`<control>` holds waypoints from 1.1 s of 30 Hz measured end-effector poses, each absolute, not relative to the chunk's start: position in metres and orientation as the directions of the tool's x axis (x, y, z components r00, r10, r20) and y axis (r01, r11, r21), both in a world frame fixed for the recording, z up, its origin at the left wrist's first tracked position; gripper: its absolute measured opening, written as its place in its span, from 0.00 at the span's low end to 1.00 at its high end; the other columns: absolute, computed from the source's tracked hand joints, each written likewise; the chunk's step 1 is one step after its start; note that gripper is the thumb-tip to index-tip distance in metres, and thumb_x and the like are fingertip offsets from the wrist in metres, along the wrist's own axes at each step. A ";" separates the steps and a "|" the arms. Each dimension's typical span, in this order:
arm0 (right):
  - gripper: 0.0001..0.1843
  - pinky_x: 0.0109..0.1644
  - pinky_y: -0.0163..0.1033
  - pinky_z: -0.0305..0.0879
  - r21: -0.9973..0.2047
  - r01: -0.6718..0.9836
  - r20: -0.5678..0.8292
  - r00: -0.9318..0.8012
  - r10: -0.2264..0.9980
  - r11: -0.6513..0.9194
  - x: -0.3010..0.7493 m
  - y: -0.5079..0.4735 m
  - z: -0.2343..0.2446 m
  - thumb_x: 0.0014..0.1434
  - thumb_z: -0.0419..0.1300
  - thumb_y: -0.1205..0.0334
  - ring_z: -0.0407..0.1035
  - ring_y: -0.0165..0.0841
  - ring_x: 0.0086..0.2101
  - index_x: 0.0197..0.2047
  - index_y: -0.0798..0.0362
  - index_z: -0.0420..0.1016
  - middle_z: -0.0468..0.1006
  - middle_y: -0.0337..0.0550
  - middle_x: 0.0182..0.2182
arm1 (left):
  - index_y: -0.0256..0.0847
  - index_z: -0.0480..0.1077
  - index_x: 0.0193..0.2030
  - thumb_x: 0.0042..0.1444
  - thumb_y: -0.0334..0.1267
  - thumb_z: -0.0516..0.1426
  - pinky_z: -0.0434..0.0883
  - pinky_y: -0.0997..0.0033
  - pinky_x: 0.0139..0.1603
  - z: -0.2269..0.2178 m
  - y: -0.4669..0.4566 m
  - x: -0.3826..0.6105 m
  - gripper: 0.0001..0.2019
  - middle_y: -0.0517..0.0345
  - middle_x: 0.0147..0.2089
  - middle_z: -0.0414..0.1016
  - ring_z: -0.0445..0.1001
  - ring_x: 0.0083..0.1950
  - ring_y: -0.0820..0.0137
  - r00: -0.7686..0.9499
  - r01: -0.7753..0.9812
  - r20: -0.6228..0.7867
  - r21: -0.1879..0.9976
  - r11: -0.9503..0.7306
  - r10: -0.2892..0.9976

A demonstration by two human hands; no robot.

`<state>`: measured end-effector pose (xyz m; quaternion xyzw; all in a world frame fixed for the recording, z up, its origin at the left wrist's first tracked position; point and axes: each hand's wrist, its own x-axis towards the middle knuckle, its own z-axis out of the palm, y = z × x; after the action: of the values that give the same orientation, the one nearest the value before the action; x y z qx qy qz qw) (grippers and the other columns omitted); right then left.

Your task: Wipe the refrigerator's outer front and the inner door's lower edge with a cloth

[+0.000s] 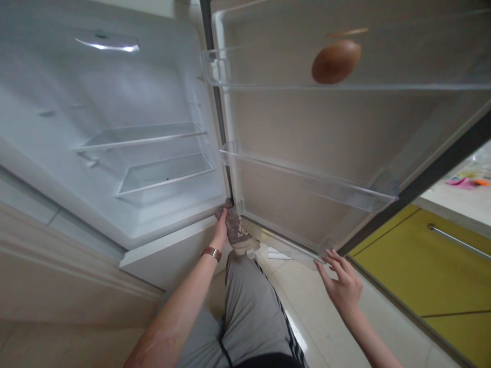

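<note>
My left hand (221, 227) reaches to the bottom hinge corner of an open fridge (115, 153) and is closed on a grey-brown cloth (233, 227), pressing it where door and cabinet meet. My right hand (341, 278) is open, fingers spread, touching the lower edge of the open fridge door (307, 168). A brown egg (336, 61) lies in the door's upper clear bin (268, 84). A brown watch strap is on my left wrist.
The fridge cabinet holds two glass shelves (153, 134) and nothing on them. A lower clear door bin (307, 179) is bare. A yellow cupboard (441, 271) with a metal handle stands right. My knees in grey trousers (249, 317) are below.
</note>
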<state>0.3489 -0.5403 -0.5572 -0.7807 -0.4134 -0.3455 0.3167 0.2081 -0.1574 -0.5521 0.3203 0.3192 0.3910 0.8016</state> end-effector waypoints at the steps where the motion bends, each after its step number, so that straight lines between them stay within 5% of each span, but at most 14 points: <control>1: 0.09 0.47 0.43 0.74 -0.192 0.868 0.807 0.405 0.430 -0.458 0.348 -0.540 -0.557 0.64 0.67 0.53 0.78 0.42 0.50 0.42 0.49 0.81 0.83 0.44 0.46 | 0.36 0.76 0.47 0.66 0.50 0.58 0.78 0.65 0.50 -0.555 -0.159 0.206 0.17 0.51 0.39 0.83 0.83 0.42 0.64 0.500 -0.445 -0.308 0.711 0.545 0.810; 10: 0.11 0.49 0.42 0.75 -0.050 0.891 0.738 0.338 0.584 -0.452 0.351 -0.550 -0.547 0.67 0.62 0.54 0.77 0.41 0.53 0.47 0.45 0.84 0.84 0.40 0.47 | 0.42 0.77 0.52 0.68 0.55 0.50 0.78 0.52 0.52 -0.596 -0.243 0.219 0.23 0.48 0.46 0.83 0.82 0.47 0.57 0.644 -0.443 -0.513 0.353 0.824 0.567; 19: 0.15 0.50 0.45 0.77 -0.049 0.875 0.641 0.397 0.657 -0.481 0.343 -0.554 -0.535 0.69 0.55 0.57 0.75 0.42 0.56 0.50 0.46 0.84 0.83 0.38 0.50 | 0.36 0.76 0.58 0.62 0.68 0.48 0.73 0.39 0.58 -0.610 -0.399 0.256 0.37 0.35 0.55 0.79 0.79 0.53 0.46 0.872 0.034 -0.489 0.115 0.993 0.027; 23: 0.15 0.50 0.44 0.77 -0.056 0.886 0.649 0.383 0.657 -0.461 0.340 -0.554 -0.534 0.68 0.56 0.58 0.77 0.41 0.54 0.48 0.44 0.85 0.84 0.37 0.47 | 0.39 0.76 0.55 0.66 0.59 0.49 0.77 0.47 0.52 -0.603 -0.357 0.247 0.28 0.42 0.48 0.82 0.82 0.46 0.52 0.749 -0.154 -0.618 0.191 0.969 0.241; 27: 0.14 0.47 0.41 0.76 -0.070 0.879 0.687 0.385 0.617 -0.471 0.334 -0.551 -0.538 0.67 0.58 0.58 0.77 0.39 0.52 0.48 0.42 0.86 0.85 0.38 0.44 | 0.43 0.77 0.54 0.68 0.54 0.46 0.78 0.53 0.48 -0.580 -0.258 0.217 0.24 0.49 0.44 0.83 0.83 0.43 0.57 0.555 -0.386 -0.579 0.456 0.802 0.597; 30: 0.11 0.47 0.41 0.75 -0.065 0.881 0.729 0.363 0.581 -0.468 0.327 -0.548 -0.543 0.67 0.59 0.59 0.78 0.39 0.51 0.43 0.44 0.86 0.85 0.38 0.44 | 0.44 0.75 0.55 0.70 0.55 0.42 0.78 0.59 0.50 -0.557 -0.195 0.189 0.26 0.51 0.47 0.82 0.82 0.49 0.60 0.284 -0.393 -0.430 0.763 0.513 0.857; 33: 0.10 0.49 0.41 0.75 -0.067 0.889 0.754 0.343 0.561 -0.453 0.321 -0.547 -0.545 0.65 0.61 0.59 0.77 0.39 0.53 0.45 0.45 0.84 0.84 0.37 0.46 | 0.42 0.70 0.62 0.69 0.56 0.47 0.72 0.59 0.61 -0.536 -0.164 0.168 0.26 0.47 0.58 0.78 0.74 0.64 0.58 0.103 -0.168 -0.098 0.979 0.114 0.990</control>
<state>0.3212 -0.5470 -0.5455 -0.7826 -0.4631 -0.3377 0.2429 0.1685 -0.1636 -0.5360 0.4501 0.4565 0.4901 0.5906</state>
